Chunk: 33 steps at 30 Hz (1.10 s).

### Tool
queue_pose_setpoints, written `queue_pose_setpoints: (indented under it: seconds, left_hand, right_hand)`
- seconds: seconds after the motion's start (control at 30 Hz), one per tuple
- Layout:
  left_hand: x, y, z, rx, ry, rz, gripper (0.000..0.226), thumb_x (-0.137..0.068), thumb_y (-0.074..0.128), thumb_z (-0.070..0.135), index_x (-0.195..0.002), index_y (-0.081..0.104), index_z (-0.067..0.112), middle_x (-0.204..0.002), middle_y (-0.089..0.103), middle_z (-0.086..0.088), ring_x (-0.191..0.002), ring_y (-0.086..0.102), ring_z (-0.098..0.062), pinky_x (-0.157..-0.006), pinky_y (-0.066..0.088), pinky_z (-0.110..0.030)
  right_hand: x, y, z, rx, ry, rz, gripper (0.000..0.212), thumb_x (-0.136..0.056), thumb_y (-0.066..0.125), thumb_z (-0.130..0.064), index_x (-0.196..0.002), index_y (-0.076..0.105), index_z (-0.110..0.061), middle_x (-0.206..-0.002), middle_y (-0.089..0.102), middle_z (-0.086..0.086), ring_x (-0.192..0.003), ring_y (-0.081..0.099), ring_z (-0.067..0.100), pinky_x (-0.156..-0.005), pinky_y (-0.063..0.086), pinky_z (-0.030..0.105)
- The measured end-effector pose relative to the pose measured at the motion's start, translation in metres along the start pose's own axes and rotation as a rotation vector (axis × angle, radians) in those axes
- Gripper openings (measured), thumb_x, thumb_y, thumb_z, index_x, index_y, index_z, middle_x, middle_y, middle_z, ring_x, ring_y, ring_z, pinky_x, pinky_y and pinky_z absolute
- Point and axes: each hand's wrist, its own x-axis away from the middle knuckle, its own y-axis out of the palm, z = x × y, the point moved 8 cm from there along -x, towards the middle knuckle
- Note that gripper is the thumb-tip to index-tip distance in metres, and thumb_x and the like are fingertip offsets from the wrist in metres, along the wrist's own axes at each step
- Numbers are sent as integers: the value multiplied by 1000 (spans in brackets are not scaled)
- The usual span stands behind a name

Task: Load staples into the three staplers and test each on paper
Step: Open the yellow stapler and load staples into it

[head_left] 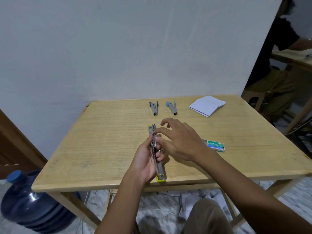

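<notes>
The forearms [244,191] are bare and the trousers [207,217] khaki-brown.

Both bare forearms reach forward from the bottom edge, the left forearm [118,206] rising straight up the middle and the right forearm [244,190] slanting in from the lower right. The left hand [145,159] stands palm inward, thumb on the near side and fingers curled round a stapler [160,169]. The right hand [182,142] lies palm down just beside it, index fingertip and thumb meeting at the stapler's upper part, the other fingers lifted and bent; whether they pinch anything is unclear.
</notes>
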Motion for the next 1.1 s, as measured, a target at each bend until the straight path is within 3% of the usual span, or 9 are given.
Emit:
queue_pose_setpoints:
  seconds: [0.1,0.2,0.4,0.63,0.77,0.87,0.97,1.1]
  left_hand:
    - [0,-2,1,4,7,1,45,-97,49,43,-67,51,10,-50,37,-2,-41,34,-12,-45,27,-22]
    - [0,-1,0,4,4,-17,42,-98,47,43,-73,55,10,-48,38,-3,-41,34,-13,-48,27,-23]
    - [-3,-6,1,-14,23,-12,39,-93,54,42,-68,57,12,-54,41,-1,-46,33,-11,-53,20,-24]
    - [-1,-5,4,-24,50,16,42,-98,49,40,-70,58,11,-53,37,-1,-45,32,-10,-51,23,-23]
    - [-2,-3,-1,-19,-9,-18,48,-96,49,46,-63,47,11,-52,33,-3,-46,29,-12,-50,24,-22]
    - [-4,-3,0,-3,-5,-26,44,-95,51,44,-68,51,10,-55,34,-3,-47,29,-12,-47,27,-22]
    - [-3,-1,0,32,1,-39,36,-98,49,41,-79,57,11,-58,35,-2,-46,30,-13,-44,30,-23]
    - [-4,-3,-1,-5,-10,-48,40,-97,50,45,-73,55,13,-57,34,-2,-49,29,-14,-52,26,-26]
  right_hand:
    - [5,-3,-3,-60,-7,48,40,-97,38,-53,-119,64,-32,-120,53,-7,-104,51,13,-81,40,32]
    - [7,2,-4,-79,-30,-22,39,-97,37,-54,-117,65,-35,-121,51,-9,-107,48,9,-81,34,29]
    - [2,-1,2,24,6,-16,50,-95,28,-59,-124,63,-38,-128,52,-5,-110,52,15,-86,43,38]
    - [-4,2,-5,90,39,10,53,-94,26,-60,-121,62,-34,-133,51,-3,-115,52,19,-87,41,39]
    - [-8,5,4,14,118,-34,43,-100,29,-55,-131,54,-39,-141,42,-7,-122,45,15,-92,37,39]
    - [-7,8,8,-63,143,-60,42,-102,27,-53,-135,51,-41,-141,40,-10,-121,43,12,-93,37,38]
    - [1,2,15,-244,174,16,41,-102,31,-52,-133,54,-38,-133,45,-14,-117,48,7,-89,43,36]
    - [16,-3,15,-393,139,63,36,-98,39,-56,-118,62,-38,-117,49,-23,-104,55,0,-84,49,31]
